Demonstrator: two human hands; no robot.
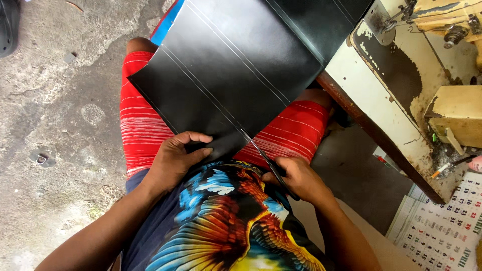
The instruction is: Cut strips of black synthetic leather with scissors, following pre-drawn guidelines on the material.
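Observation:
A large black sheet (236, 65) with thin white lines lies across my lap, over red striped shorts. My left hand (175, 158) pinches the sheet's near corner between thumb and fingers. My right hand (298, 178) grips a pair of scissors (261, 153), whose blades point up and left into the sheet's near edge along one white line. The far end of the sheet rests against the sewing table.
A worn sewing machine table (381, 95) stands at the right, with the machine (447, 20) at the top right. A wall calendar (447, 226) lies at the lower right. Bare concrete floor (50, 100) spreads to the left. A dark shoe (9, 25) sits at the top left.

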